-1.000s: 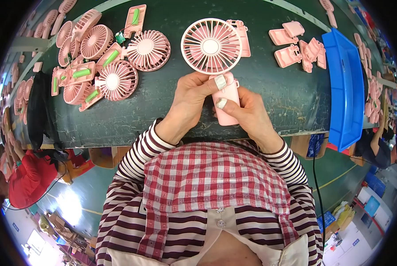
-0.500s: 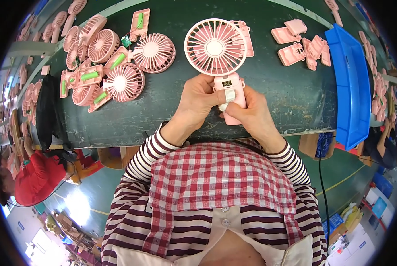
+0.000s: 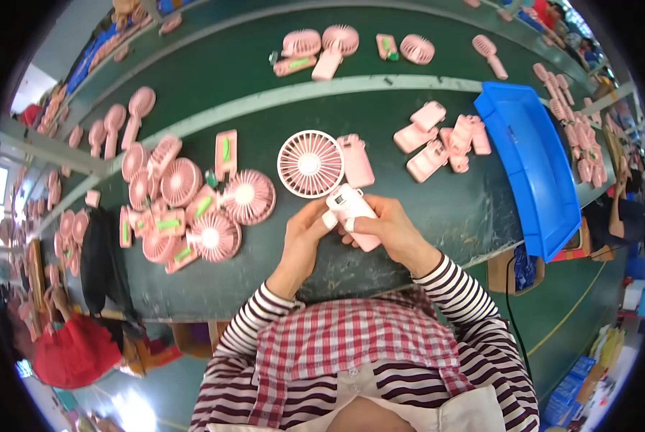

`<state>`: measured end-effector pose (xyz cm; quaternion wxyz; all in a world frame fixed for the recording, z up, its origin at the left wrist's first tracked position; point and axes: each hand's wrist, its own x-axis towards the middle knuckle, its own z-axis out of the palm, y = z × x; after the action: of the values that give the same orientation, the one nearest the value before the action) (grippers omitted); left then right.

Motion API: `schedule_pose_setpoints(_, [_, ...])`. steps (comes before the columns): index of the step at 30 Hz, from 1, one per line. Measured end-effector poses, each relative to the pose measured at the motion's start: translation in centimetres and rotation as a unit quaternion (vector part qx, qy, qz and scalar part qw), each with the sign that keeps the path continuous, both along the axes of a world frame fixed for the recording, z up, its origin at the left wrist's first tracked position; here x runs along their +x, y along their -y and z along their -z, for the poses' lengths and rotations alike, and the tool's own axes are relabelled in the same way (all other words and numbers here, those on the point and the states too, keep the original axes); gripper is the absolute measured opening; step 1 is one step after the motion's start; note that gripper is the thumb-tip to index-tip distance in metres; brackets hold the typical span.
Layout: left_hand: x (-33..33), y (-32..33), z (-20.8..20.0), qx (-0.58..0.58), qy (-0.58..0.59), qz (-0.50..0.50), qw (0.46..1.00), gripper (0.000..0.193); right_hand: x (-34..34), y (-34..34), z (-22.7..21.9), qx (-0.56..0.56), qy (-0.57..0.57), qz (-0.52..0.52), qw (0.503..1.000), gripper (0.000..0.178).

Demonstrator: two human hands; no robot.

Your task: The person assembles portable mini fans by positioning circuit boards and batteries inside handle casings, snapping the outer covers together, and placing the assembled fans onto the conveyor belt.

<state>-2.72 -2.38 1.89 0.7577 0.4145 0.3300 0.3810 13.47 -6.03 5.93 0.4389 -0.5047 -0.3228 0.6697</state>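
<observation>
I hold a pink hand-held fan [image 3: 310,163] over the dark green table [image 3: 423,209]. Its round grille head points away from me and its handle [image 3: 351,214] lies between my hands. My right hand [image 3: 387,232] wraps the handle from the right and below. My left hand [image 3: 304,234] grips the handle's upper left side, with taped fingertips pressed on it. A second pink handle piece [image 3: 356,160] lies on the table just right of the fan head.
A heap of pink fan heads and open handles [image 3: 185,209] lies to my left. Several pink handle shells [image 3: 441,138] sit at the right beside a blue tray [image 3: 534,173]. More fans lie on the far table. Other people work at the left and right edges.
The fan sits lower and more central in the view, as my head has tilted up. Both hands keep their grip on the handle; my left fingers have shifted onto its top.
</observation>
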Motion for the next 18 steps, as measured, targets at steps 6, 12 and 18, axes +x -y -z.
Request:
schedule_pose_setpoints(6, [-0.2,-0.9,-0.2,0.02,-0.097,0.016,0.995,0.027,3.4,-9.2,-1.3,0.316,0.361,0.073,0.874,0.035])
schedule_pose_setpoints(12, [0.7,-1.3,0.5,0.039,-0.171,0.007,0.985,0.023,-0.7,-23.4,-1.0,0.23,0.534,0.059,0.811,0.037])
schedule_pose_setpoints(18, [0.9,-0.7,2.2,0.18,-0.217,-0.006,0.959,0.019,-5.1,-33.9,2.1,0.276,0.553,0.109,0.778,0.054])
